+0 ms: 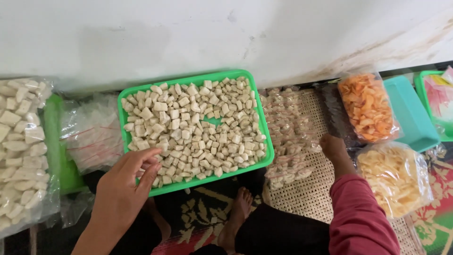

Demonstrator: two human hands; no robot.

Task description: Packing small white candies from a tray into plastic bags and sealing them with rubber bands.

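Observation:
A green tray (126, 137) on the floor holds many small pale square crackers (203, 127). My left hand (125, 184) rests at the tray's near left corner, fingers curled over a few crackers there. My right hand (334, 148), in a dark pink sleeve, presses down on a woven mat (311, 189) beside a pile of small filled clear packets (288, 137). Whether the right hand holds anything is hidden.
A big clear bag of white crackers (21, 151) lies far left, with empty plastic bags (92, 132) beside it. At right lie a bag of orange chips (368, 108), a bag of yellow chips (396, 177) and a teal container (413, 115). My bare foot (238, 212) lies below the tray. A white wall (212, 33) stands behind.

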